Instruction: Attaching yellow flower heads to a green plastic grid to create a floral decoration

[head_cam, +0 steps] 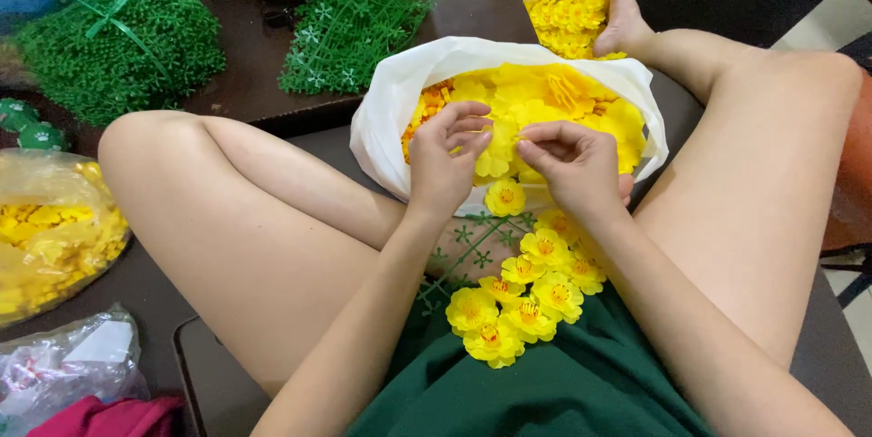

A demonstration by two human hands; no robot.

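Over the open white bag point(386, 119) between the knees, both hands met: the left hand point(447, 160) curled, fingers pinching at a yellow petal point(495, 161), the right hand point(572, 164) nipping the same bloom from the other side. Loose yellow flowers point(545, 96) lay just beyond the fingertips, equally near both hands. Toward the lap, a green stem with finished blossoms point(522, 296) trailed down; green sprigs point(350, 33) sat further out.
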